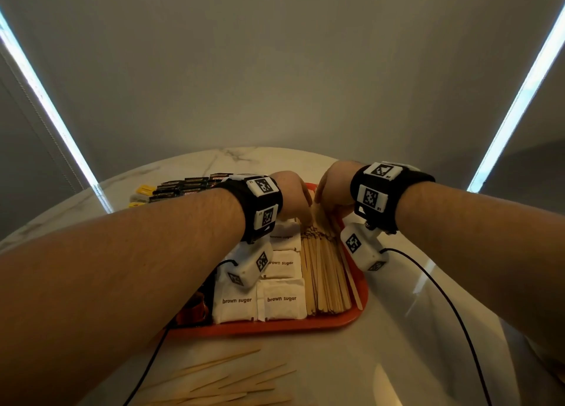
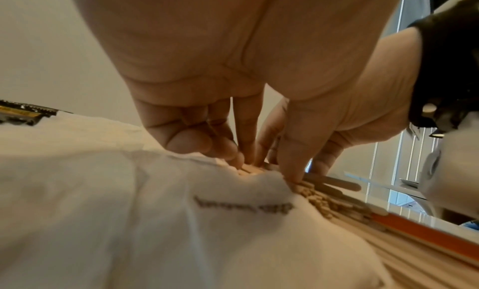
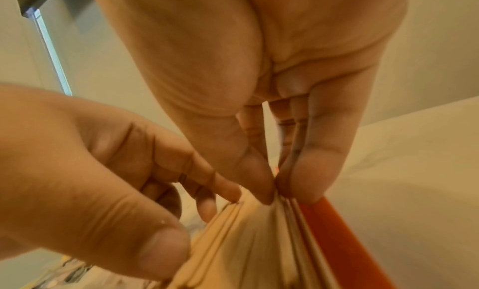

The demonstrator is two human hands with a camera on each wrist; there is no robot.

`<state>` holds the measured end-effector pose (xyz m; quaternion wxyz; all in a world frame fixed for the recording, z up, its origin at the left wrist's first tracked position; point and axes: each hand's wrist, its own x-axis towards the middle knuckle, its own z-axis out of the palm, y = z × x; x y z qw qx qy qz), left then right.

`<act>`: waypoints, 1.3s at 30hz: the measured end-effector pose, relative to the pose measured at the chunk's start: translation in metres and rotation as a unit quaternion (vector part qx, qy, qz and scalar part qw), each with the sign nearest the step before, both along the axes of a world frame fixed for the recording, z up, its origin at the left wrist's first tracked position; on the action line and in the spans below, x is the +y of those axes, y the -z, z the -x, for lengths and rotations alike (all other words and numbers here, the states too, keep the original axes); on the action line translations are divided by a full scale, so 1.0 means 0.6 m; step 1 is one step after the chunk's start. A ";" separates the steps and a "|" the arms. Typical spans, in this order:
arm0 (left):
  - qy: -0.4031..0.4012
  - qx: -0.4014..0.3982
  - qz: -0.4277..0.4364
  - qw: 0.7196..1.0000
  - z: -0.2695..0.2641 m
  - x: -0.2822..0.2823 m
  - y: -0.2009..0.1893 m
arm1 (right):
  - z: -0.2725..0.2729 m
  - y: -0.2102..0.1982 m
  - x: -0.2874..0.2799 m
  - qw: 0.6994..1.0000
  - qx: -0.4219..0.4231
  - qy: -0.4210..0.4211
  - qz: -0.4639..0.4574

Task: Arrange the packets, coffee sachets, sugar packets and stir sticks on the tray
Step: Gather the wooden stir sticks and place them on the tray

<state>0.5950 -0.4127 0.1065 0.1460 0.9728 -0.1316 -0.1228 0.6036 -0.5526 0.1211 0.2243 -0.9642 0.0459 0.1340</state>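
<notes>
An orange tray [image 1: 275,329] holds white brown sugar packets [image 1: 281,298] in rows, with a bundle of wooden stir sticks [image 1: 324,277] along its right side. Both hands meet at the far end of the bundle. My left hand [image 1: 308,222] pinches stick ends between thumb and curled fingers [image 2: 233,150], right beside a sugar packet [image 2: 155,211]. My right hand [image 1: 324,210] pinches the far ends of the stir sticks [image 3: 246,242] between thumb and fingers [image 3: 311,180], next to the tray rim [image 3: 337,232]. The left hand [image 3: 181,191] shows there too.
Several loose stir sticks [image 1: 229,381] lie on the marble table in front of the tray. Dark coffee sachets [image 1: 183,185] and yellow packets [image 1: 143,190] lie off the tray at the far left. Something reddish [image 1: 195,308] sits on the tray's left, half hidden by my left arm.
</notes>
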 end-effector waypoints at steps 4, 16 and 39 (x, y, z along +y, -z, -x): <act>-0.002 -0.009 0.015 1.000 0.005 0.002 -0.002 | 0.005 -0.001 -0.006 1.000 -0.004 -0.001 -0.013; 0.003 -0.005 0.016 1.000 0.008 0.004 0.001 | 0.062 0.000 -0.001 0.943 0.053 -0.210 0.253; -0.042 -0.006 0.052 0.998 -0.005 0.010 -0.004 | 0.028 -0.010 0.005 0.984 0.011 -0.141 0.112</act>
